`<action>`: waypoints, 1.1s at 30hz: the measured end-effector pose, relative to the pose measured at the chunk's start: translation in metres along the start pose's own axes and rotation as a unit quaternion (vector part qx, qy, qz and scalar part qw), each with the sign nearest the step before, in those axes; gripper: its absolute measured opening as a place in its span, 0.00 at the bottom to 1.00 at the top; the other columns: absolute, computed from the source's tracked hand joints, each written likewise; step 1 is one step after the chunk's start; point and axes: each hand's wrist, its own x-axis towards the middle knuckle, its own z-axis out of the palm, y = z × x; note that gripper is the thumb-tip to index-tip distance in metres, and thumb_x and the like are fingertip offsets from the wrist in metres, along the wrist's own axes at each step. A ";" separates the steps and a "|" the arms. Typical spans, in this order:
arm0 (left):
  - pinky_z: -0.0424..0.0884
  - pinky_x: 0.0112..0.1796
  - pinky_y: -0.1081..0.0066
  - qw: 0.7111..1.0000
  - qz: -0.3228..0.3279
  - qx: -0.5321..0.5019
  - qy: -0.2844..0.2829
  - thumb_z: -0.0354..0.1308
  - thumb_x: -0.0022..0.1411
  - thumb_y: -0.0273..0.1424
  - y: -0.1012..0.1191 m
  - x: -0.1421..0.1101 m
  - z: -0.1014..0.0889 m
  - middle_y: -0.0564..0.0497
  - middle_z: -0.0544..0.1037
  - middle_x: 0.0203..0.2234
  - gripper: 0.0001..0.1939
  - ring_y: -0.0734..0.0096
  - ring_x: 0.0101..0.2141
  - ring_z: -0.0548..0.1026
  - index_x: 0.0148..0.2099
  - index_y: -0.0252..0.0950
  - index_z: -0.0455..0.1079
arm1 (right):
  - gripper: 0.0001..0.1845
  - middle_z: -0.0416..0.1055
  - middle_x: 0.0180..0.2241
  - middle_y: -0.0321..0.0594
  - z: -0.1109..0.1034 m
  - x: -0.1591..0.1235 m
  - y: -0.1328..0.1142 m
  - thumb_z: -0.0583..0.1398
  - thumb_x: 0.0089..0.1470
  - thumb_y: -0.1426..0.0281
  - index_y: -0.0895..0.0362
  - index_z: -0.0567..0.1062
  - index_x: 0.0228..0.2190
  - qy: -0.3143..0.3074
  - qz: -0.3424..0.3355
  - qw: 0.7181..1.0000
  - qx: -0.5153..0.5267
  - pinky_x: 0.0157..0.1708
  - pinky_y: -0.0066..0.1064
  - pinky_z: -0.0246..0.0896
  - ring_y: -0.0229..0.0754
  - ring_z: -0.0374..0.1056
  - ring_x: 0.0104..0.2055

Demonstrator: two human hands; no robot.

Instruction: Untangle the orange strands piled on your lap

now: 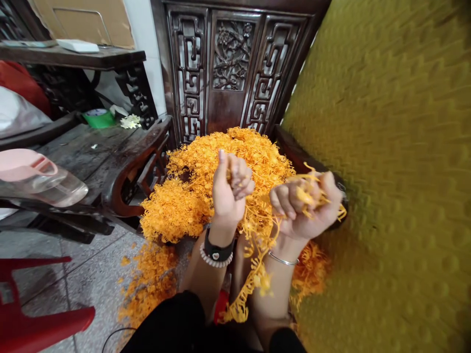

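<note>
Tightly, a left hand (230,191) and right hand (305,208) are clenching orange fringe strands (257,279) trailing toward six o'clock, above a loose orange heap (172,211) at twelve o'clock.

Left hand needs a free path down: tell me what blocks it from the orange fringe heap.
Nothing visible does. The left hand is over the orange fringe heap with no object between them; the loose strands from the right hand trail down beside it.
</note>
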 end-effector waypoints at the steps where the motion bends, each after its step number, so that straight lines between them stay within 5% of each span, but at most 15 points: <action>1: 0.47 0.12 0.84 0.999 -0.018 0.042 -0.017 0.44 0.67 0.36 -0.004 -0.001 0.003 0.59 0.51 0.16 0.17 0.85 0.14 0.46 0.26 0.34 0.59 | 0.24 0.41 0.07 0.25 0.002 0.000 -0.001 0.53 0.55 0.64 0.56 0.54 0.11 0.029 0.004 0.999 -0.040 0.06 0.21 0.34 0.26 0.37 0.06; 4: 0.47 0.12 0.83 0.987 -0.046 0.148 -0.041 0.52 0.63 0.34 -0.015 -0.005 0.006 0.58 0.60 0.21 0.07 0.88 0.14 0.50 0.36 0.36 0.65 | 0.22 0.46 0.08 0.26 0.003 -0.004 0.001 0.52 0.56 0.63 0.56 0.60 0.13 0.092 -0.001 0.988 -0.125 0.08 0.22 0.36 0.26 0.40 0.08; 10: 0.51 0.14 0.79 0.946 -0.050 0.318 -0.046 0.43 0.61 0.52 -0.018 -0.011 -0.003 0.56 0.56 0.17 0.26 0.81 0.17 0.55 0.23 0.35 0.57 | 0.19 0.54 0.13 0.30 -0.006 -0.012 0.001 0.54 0.56 0.66 0.57 0.68 0.16 0.101 -0.011 0.964 -0.246 0.12 0.24 0.39 0.28 0.48 0.13; 14: 0.52 0.15 0.79 0.926 -0.024 0.366 -0.095 0.51 0.59 0.48 -0.016 -0.014 0.000 0.57 0.53 0.16 0.23 0.83 0.17 0.53 0.22 0.35 0.57 | 0.19 0.57 0.14 0.31 -0.005 -0.012 -0.003 0.58 0.53 0.68 0.58 0.66 0.13 0.088 0.008 0.957 -0.275 0.14 0.22 0.44 0.27 0.52 0.16; 19: 0.43 0.10 0.80 0.969 -0.122 0.177 -0.118 0.48 0.62 0.45 -0.014 -0.014 0.007 0.60 0.48 0.15 0.23 0.86 0.13 0.45 0.21 0.37 0.50 | 0.27 0.41 0.06 0.25 -0.002 -0.006 -0.006 0.54 0.55 0.66 0.56 0.51 0.10 0.027 0.092 0.995 0.015 0.05 0.22 0.35 0.25 0.36 0.07; 22: 0.41 0.09 0.82 0.987 -0.071 0.106 -0.095 0.45 0.64 0.44 -0.005 -0.011 0.002 0.60 0.43 0.14 0.24 0.86 0.12 0.41 0.21 0.37 0.44 | 0.24 0.45 0.06 0.24 -0.009 -0.002 -0.009 0.51 0.58 0.72 0.56 0.53 0.12 0.082 0.008 0.974 0.212 0.06 0.15 0.42 0.23 0.39 0.06; 24: 0.43 0.09 0.83 0.993 -0.034 0.076 -0.084 0.43 0.65 0.42 0.002 -0.009 -0.002 0.60 0.43 0.14 0.24 0.85 0.12 0.42 0.21 0.37 0.43 | 0.22 0.47 0.07 0.24 -0.013 0.000 -0.012 0.50 0.58 0.72 0.57 0.56 0.13 0.118 -0.053 0.963 0.235 0.10 0.14 0.50 0.23 0.42 0.07; 26: 0.48 0.09 0.84 0.990 -0.036 0.091 -0.102 0.44 0.65 0.40 0.006 -0.007 -0.003 0.59 0.49 0.15 0.21 0.85 0.13 0.47 0.22 0.36 0.51 | 0.21 0.56 0.10 0.26 -0.012 0.001 -0.015 0.52 0.58 0.68 0.57 0.63 0.14 0.143 -0.084 0.975 0.146 0.18 0.17 0.62 0.25 0.55 0.12; 28: 0.54 0.11 0.83 0.979 -0.060 0.149 -0.126 0.47 0.65 0.37 0.004 -0.008 -0.002 0.57 0.59 0.19 0.13 0.86 0.14 0.51 0.30 0.36 0.62 | 0.18 0.70 0.22 0.29 -0.006 -0.001 -0.016 0.52 0.58 0.63 0.55 0.73 0.21 0.164 -0.098 0.981 0.020 0.34 0.26 0.70 0.30 0.69 0.27; 30: 0.57 0.13 0.82 0.966 -0.071 0.204 -0.142 0.49 0.64 0.36 -0.002 -0.011 0.002 0.56 0.65 0.24 0.09 0.87 0.14 0.53 0.40 0.38 0.66 | 0.18 0.74 0.38 0.30 0.001 -0.005 -0.013 0.49 0.59 0.61 0.51 0.77 0.31 0.167 -0.089 0.978 -0.084 0.51 0.34 0.64 0.34 0.69 0.45; 33: 0.55 0.14 0.81 0.953 -0.062 0.254 -0.153 0.49 0.64 0.38 -0.012 -0.016 0.008 0.56 0.62 0.22 0.10 0.87 0.14 0.54 0.40 0.38 0.67 | 0.20 0.71 0.48 0.32 0.006 -0.009 -0.008 0.47 0.60 0.58 0.48 0.77 0.37 0.131 -0.047 0.970 -0.198 0.59 0.40 0.54 0.39 0.63 0.55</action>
